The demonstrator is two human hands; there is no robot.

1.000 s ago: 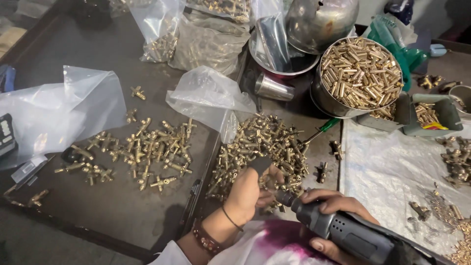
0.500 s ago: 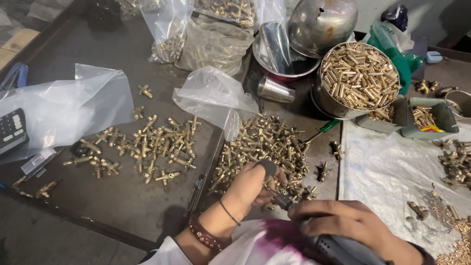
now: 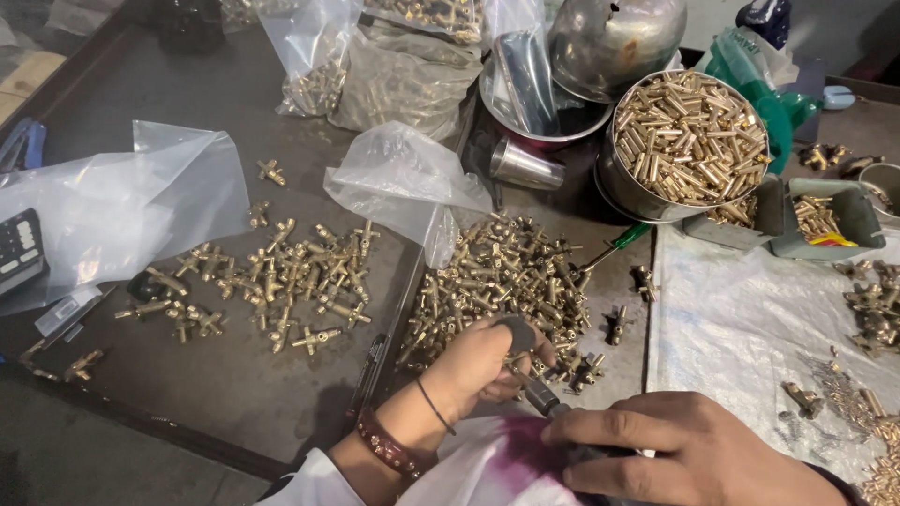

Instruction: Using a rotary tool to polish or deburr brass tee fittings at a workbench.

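While the left hand (image 3: 483,361) pinches one small brass fitting (image 3: 518,356) low in the frame, at the near edge of the centre pile of fittings (image 3: 502,276), the right hand (image 3: 680,450) is wrapped over a power tool (image 3: 542,395), bit meeting the piece. A second heap of fittings (image 3: 281,281) lies centre left, apparently kept apart. A pan of brass pins (image 3: 689,136) sits upper right.

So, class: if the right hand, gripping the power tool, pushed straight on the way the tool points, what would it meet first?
Probably the left hand, holding a brass fitting at the tool's tip; the right hand aims up-left at it. Beyond lies the pile of brass fittings.
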